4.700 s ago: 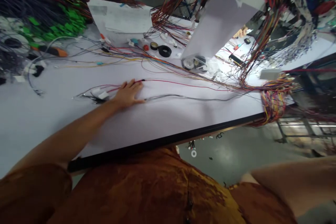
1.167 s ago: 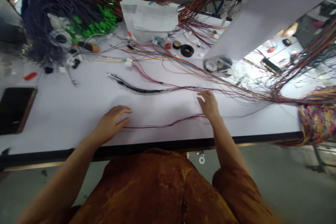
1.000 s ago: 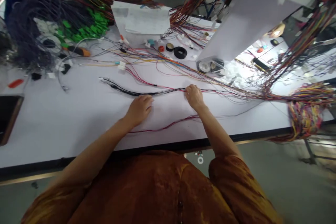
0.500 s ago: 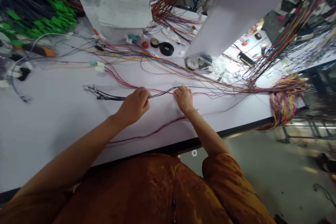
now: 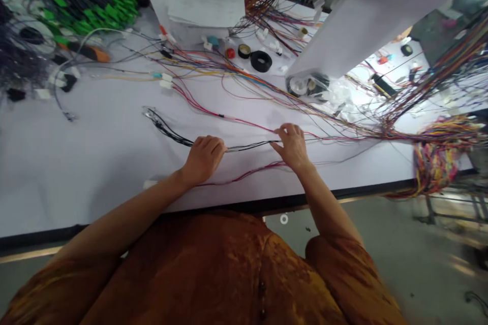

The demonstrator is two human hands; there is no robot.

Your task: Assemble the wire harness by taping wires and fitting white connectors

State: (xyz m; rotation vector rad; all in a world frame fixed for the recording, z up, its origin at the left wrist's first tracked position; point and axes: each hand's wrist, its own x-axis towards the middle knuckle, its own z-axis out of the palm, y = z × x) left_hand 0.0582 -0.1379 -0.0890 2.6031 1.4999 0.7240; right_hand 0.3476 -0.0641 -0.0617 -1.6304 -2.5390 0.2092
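Observation:
A bundle of black wires (image 5: 171,133) runs across the white table, its stripped-looking ends spread out at the left. My left hand (image 5: 206,159) is closed around this bundle, with a short grey piece (image 5: 232,150) showing just right of its fingers. Farther right, the black wires pass under my right hand (image 5: 293,150). Its thumb and forefinger are apart, close over the wires, and a red wire (image 5: 251,123) runs by its fingertips. Whether the right palm touches the wires is hidden. Nearer the table's front edge lies another strand of dark red wires (image 5: 244,175).
Long multicoloured wires (image 5: 244,68) cross the table behind my hands and gather at the right. Tape rolls (image 5: 261,61), a paper stack (image 5: 206,0), an orange-handled tool (image 5: 97,54) and green connectors (image 5: 110,7) lie farther back. A white pillar (image 5: 351,20) rises behind.
My right hand has slid right along the black wires, its thumb and forefinger parting. The left hand keeps its grip on the bundle. The camera view has shifted.

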